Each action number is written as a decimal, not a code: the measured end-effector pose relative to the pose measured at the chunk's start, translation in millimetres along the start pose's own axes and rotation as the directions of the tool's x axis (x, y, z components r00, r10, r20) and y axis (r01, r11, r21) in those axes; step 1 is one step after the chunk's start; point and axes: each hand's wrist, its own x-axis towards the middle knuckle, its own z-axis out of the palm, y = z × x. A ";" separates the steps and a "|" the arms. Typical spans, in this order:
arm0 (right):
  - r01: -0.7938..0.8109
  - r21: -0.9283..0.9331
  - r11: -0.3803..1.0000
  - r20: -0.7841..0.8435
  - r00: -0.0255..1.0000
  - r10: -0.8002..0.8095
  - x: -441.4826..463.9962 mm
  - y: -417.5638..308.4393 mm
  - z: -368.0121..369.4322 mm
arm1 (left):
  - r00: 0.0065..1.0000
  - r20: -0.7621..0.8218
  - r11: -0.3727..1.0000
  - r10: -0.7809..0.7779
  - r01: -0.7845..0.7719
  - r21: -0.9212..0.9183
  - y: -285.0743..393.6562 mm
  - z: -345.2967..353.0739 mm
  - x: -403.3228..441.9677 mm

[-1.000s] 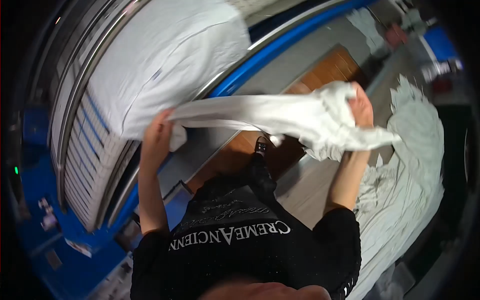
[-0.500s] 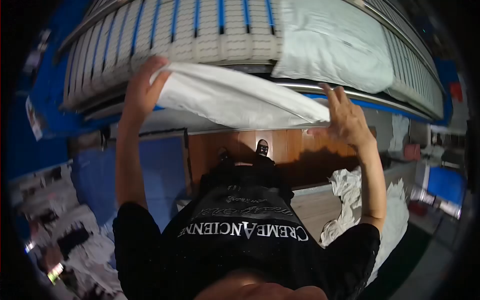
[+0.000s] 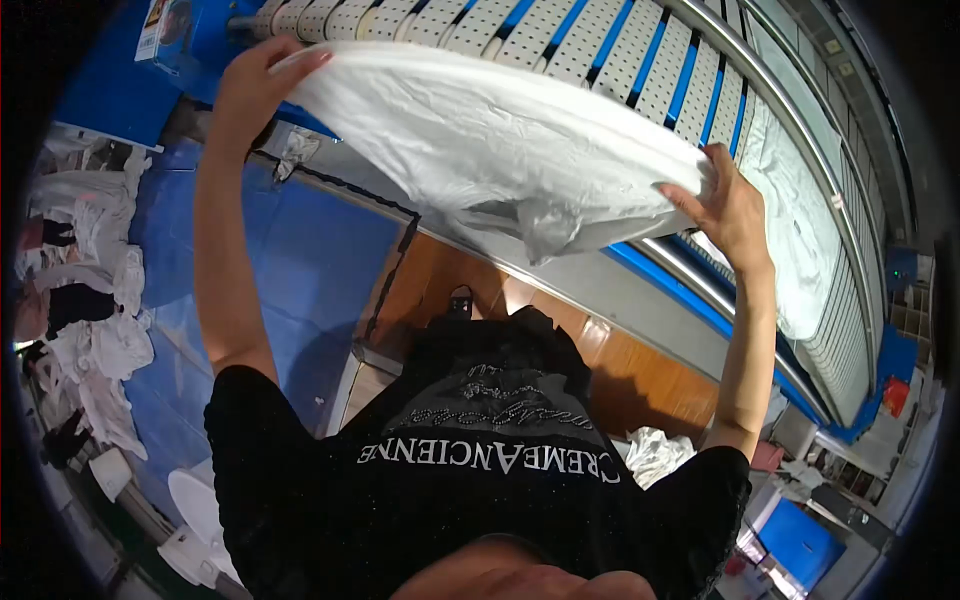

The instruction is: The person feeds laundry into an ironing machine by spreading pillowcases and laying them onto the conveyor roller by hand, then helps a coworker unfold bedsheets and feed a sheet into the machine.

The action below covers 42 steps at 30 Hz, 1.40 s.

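A white cloth (image 3: pixel 480 130) hangs stretched between my two hands, its upper edge pulled long and its lower part sagging in folds. My left hand (image 3: pixel 250 85) pinches the left corner, thumb on top. At the other end, my right hand (image 3: pixel 735 210) grips the right corner between thumb and fingers. Behind the cloth runs a machine bed of pale perforated belts (image 3: pixel 585 35) with blue gaps. Another white cloth (image 3: pixel 790 230) lies flat on the belts, beyond my right hand.
A metal rail (image 3: pixel 690 275) and a blue edge run along the machine's front. To the left is a blue panel (image 3: pixel 300 250), with piled white linen (image 3: pixel 105 350) farther out. A crumpled white cloth (image 3: pixel 655 455) lies near my right elbow. Brown flooring (image 3: pixel 640 365) shows below.
My view has turned to the left along the machine. Both hands have moved up and apart, and the cloth is now spread wider. The right hand has closed on its corner.
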 end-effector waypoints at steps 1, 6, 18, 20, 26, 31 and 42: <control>0.050 0.006 0.999 -0.083 0.995 -0.050 0.1 12.9 5.7 | 0.997 0.026 0.991 -0.066 0.069 -0.112 -4.3 -6.1 -14.0; 0.331 0.261 0.907 -0.217 0.935 -0.280 -48.8 72.4 32.3 | 0.907 0.092 0.826 -0.411 0.413 -0.385 -60.6 -4.7 -85.5; -0.299 0.866 0.402 0.023 0.825 0.565 -24.3 101.7 55.7 | 0.807 -0.554 0.955 0.204 -0.039 0.295 -109.8 36.1 109.1; 0.332 0.939 0.092 -0.301 0.659 0.689 21.4 181.1 59.5 | 0.855 -0.514 0.976 -0.063 0.161 0.149 -110.8 40.9 169.2; 0.101 0.785 0.611 -0.417 0.816 0.401 27.2 95.8 52.4 | 0.879 -0.199 0.894 -0.433 0.389 -0.224 -79.1 51.1 165.2; 0.073 0.017 0.997 -0.534 0.844 -0.053 94.0 57.6 90.0 | 0.978 -0.084 0.756 -0.192 0.093 -0.648 -87.8 48.5 163.6; 0.185 0.533 0.825 -0.310 0.951 -0.013 -72.8 37.2 -6.1 | 0.941 -0.227 0.612 -0.251 -0.027 -0.790 -51.8 -20.4 18.9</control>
